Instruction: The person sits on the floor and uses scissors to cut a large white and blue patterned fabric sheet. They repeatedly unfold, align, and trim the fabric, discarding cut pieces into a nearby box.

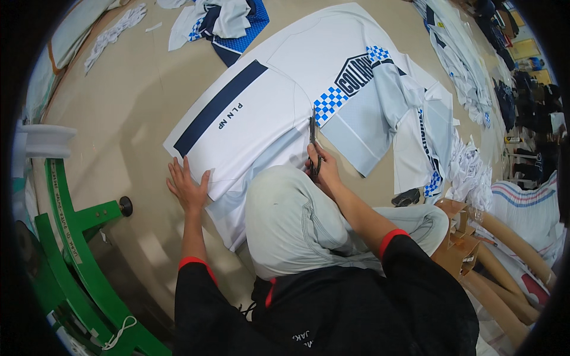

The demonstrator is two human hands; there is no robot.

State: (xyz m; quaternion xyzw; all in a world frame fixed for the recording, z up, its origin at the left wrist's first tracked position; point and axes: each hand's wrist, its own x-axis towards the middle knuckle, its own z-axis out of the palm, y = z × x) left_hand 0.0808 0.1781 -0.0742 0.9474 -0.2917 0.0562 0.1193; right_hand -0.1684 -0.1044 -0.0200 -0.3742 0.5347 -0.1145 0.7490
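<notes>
First: Hands, count and state?

Second: Two, bare. Left hand (190,193): fingers spread wide, fingertips resting on the near left edge of the large white printed fabric sheet (261,127). Right hand (322,166): fingers closed around the handles of the black scissors (312,130).

First: Scissors, quantity and position?

Second: One pair. Blades point to the far side, over the sheet, just beside a blue-and-white checked patch (331,105). How far the blades part, cannot tell.

First: Sheet, place and markings?

Second: Spread on the smooth beige surface (142,113), on the far side of the person's knees. One long navy bar (219,110) on its left part.

First: Surroundings?

Second: Far side, one heap of white, navy and blue fabric (252,24). Left, one green metal frame (92,216) bearing one round black knob (125,206). Right, one white striped sack (525,207); near it, at least two long brown tubes (504,237).
</notes>
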